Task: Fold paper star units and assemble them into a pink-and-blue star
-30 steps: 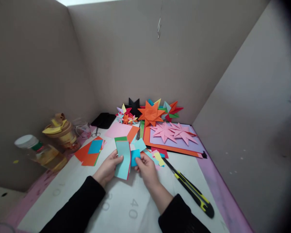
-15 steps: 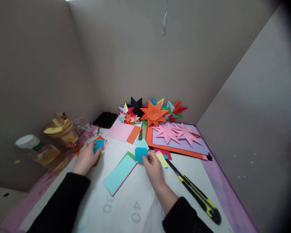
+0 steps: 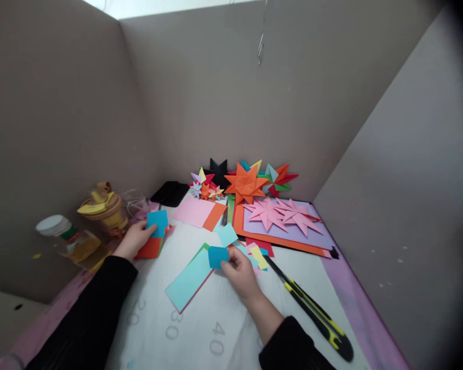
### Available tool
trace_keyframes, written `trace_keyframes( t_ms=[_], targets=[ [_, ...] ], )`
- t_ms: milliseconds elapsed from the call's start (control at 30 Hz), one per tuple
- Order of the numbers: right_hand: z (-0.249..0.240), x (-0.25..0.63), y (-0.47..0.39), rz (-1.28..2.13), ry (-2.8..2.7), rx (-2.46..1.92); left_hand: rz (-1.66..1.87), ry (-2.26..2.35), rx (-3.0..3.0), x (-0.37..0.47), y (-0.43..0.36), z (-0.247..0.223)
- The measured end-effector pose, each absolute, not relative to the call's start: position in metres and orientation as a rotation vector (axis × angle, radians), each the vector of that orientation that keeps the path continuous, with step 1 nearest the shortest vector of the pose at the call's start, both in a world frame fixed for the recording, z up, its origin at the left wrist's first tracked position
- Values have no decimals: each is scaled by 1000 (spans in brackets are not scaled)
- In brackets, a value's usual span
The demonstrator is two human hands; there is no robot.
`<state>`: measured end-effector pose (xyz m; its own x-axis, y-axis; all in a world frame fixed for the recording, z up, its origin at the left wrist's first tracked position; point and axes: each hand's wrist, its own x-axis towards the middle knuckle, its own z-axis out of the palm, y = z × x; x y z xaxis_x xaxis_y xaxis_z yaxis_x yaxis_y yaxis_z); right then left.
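Paper squares are the matter in both hands. The left hand (image 3: 136,239) pinches a small blue square (image 3: 157,221) by its lower edge, thumb on top, and lifts it just above a pile of orange sheets (image 3: 151,248) at the left side of the white mat (image 3: 200,329). The right hand (image 3: 239,270) holds a second blue square (image 3: 218,256) between thumb and fingertips; this one is over the top corner of the long light-blue sheet (image 3: 189,277), which lies flat on the mat with red and green edges showing under it. Both hands are closed only at the fingertips, the other fingers loosely curled.

To handle such thin pieces well, I judge it best to keep the pinch light and near one edge, so that the paper does not crease, and to bring the two squares together over the bare mat, where corners can be matched exactly. Loose scraps (image 3: 254,253) in yellow, pink and blue lie just beside the right hand and could slide under the square, so a clear place is better.

A yellow-and-black utility knife (image 3: 312,313) lies to the right, near the right wrist; the sleeve should stay away from it. Further back are pink folded stars (image 3: 281,213) on a lilac sheet, an orange star (image 3: 246,183) and smaller many-coloured ones against the cardboard wall. A bottle (image 3: 71,241) and a jar (image 3: 102,210) stand near the left hand.
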<state>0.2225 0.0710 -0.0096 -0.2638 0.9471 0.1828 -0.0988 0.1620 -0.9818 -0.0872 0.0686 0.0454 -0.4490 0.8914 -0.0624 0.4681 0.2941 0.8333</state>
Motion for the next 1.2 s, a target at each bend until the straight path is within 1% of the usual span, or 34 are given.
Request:
trace_keyframes(
  t_ms=[100, 200, 267, 367, 500, 567, 633, 700, 800, 900, 967, 1033, 1133, 1200],
  targets=[
    [-10, 221, 72, 1514, -1308, -784, 1185, 1910, 1159, -71, 60, 51],
    [-8, 219, 71, 1710, -1225, -672, 1158, 1750, 1195, -33, 50, 52],
    [-6, 217, 69, 1719, -1196, -650, 1090, 1658, 1219, -2, 44, 51],
    [-5, 212, 67, 1695, -1114, -704, 975, 1665, 1409, 36, 39, 53],
    [-6, 209, 68, 1771, -834, -715, 791, 1518, 1679, 54, 36, 65],
    [-6, 211, 72, 1763, -669, -677, 673, 1569, 1740, 55, 33, 73],
    [-6, 214, 76, 1772, -527, -595, 627, 1725, 1800, 57, 28, 80],
    [-5, 217, 78, 1818, -422, -502, 649, 1861, 1906, 62, 21, 88],
    [-3, 218, 78, 1892, -354, -406, 672, 1895, 2103, 70, 17, 97],
    [-2, 217, 76, 1919, -375, -406, 787, 1991, 2096, 65, 19, 102],
    [-2, 217, 75, 1906, -396, -453, 864, 2104, 2043, 51, 20, 101],
    [-2, 219, 76, 1883, -428, -488, 860, 2237, 1944, 34, 18, 95],
    [-3, 222, 77, 1876, -523, -456, 656, 2303, 1859, 16, 11, 80],
    [-3, 223, 77, 1892, -604, -430, 764, 2275, 1963, 18, 6, 70]
  ],
)
